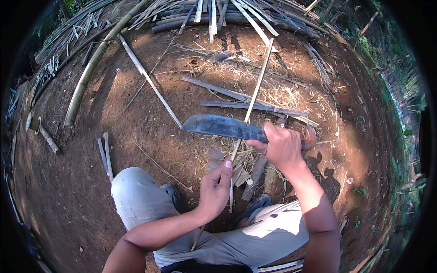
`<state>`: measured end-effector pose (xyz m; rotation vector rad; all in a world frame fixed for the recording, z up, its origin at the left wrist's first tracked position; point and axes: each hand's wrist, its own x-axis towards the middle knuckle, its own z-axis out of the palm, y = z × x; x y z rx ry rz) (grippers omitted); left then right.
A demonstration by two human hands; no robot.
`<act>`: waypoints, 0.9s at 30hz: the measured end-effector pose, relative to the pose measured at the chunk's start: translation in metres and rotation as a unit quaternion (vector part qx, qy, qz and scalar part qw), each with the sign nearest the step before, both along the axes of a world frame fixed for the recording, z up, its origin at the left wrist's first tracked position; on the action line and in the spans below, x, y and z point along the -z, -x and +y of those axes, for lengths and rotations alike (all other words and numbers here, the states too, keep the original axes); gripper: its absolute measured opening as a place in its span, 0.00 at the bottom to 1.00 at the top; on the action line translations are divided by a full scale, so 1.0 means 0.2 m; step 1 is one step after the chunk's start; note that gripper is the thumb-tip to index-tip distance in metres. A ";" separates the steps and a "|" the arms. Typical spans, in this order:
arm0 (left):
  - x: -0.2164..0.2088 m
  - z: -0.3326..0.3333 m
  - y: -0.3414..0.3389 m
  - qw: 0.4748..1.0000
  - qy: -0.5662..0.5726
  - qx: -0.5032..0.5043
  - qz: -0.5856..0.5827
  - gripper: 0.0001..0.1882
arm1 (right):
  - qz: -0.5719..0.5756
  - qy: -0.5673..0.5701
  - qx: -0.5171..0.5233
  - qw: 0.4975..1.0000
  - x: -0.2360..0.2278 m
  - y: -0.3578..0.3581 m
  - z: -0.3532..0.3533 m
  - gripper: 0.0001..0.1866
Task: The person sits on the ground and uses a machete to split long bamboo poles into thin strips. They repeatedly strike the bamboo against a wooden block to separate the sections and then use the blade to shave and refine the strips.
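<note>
Dark metal forms the broad blade of the machete, which crosses the pale bamboo strip in front of the seated person. The right hand is closed around the machete's rear portion. The left hand, fingers curled, pinches the strip below the blade. Wood scraps lie beneath.

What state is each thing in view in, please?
Strip, thin, held slanting
Knife, unsheathed, crossing the strip
Left hand, closed on the strip
Right hand, closed on the knife's handle
Pole, unsplit, lying down
Shavings, scattered
</note>
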<state>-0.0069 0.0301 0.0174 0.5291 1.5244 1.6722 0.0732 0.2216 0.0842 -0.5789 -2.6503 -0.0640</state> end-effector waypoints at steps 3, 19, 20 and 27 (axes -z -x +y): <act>0.03 -0.01 -0.06 0.999 0.000 0.039 -0.005 0.26 | 0.028 0.037 0.098 0.994 -0.05 -0.04 0.18 0.35; -0.05 -0.05 -0.21 0.978 -0.019 0.199 -0.062 0.22 | 0.173 0.235 0.408 0.865 -0.16 -0.27 0.75 0.51; -0.03 -0.01 -0.17 0.975 0.004 0.206 -0.079 0.22 | 0.185 0.234 0.422 0.856 -0.13 -0.32 0.77 0.51; -0.06 0.07 0.09 0.964 -0.014 0.126 -0.235 0.11 | 0.125 0.241 0.151 0.950 0.01 -0.15 0.30 0.42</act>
